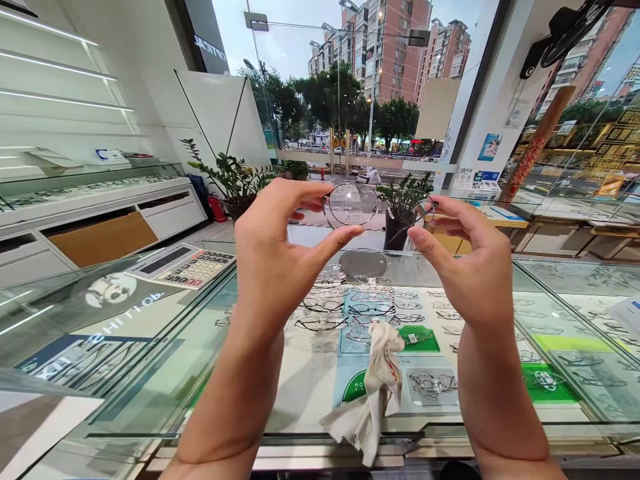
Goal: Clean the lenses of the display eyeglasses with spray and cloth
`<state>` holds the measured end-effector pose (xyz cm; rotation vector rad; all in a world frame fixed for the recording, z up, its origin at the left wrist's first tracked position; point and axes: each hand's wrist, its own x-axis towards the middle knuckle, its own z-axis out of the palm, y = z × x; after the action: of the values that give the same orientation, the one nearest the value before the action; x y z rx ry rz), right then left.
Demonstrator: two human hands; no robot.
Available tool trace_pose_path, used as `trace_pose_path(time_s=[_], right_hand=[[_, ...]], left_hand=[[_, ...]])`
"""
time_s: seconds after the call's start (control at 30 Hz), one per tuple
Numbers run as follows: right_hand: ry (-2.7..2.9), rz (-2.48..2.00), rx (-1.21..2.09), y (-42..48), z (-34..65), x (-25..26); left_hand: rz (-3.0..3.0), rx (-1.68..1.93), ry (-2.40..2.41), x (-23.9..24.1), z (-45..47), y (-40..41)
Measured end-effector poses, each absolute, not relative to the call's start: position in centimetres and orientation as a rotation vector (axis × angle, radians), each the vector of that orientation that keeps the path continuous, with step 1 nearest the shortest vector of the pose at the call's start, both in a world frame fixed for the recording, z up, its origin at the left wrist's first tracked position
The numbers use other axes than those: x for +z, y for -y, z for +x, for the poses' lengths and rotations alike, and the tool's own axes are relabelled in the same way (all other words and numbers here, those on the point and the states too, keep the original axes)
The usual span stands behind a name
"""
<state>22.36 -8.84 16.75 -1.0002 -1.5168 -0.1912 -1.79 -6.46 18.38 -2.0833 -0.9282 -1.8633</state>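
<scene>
A pair of thin-rimmed eyeglasses (pixel 354 204) is raised in front of me above the glass display counter. My left hand (pixel 280 233) pinches the left side of the frame, with the thumb below the left lens and the fingers at its outer edge. On the other side, my right hand (pixel 465 250) grips the frame's right end between thumb and index finger. The right lens is faint against the plant behind it. Below the hands a crumpled pale cleaning cloth (pixel 383 373) lies on the counter glass, draped toward its near edge.
Under the glass counter (pixel 305 393) several rows of eyeglasses (pixel 371 309) are laid out. A calculator (pixel 185 263) rests at the left on the counter. Potted plants (pixel 235 177) stand beyond, before glass doors facing the street. A wall fan (pixel 560 40) hangs upper right.
</scene>
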Motion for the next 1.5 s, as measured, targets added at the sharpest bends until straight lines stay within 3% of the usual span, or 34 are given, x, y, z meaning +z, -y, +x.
trace_pose_path(time_s=[1.5], right_hand=[[1.472,-0.963,-0.357,10.1,21.5,17.4]], left_hand=[[-2.221,-1.930,0.855,18.0,-2.0,5.3]])
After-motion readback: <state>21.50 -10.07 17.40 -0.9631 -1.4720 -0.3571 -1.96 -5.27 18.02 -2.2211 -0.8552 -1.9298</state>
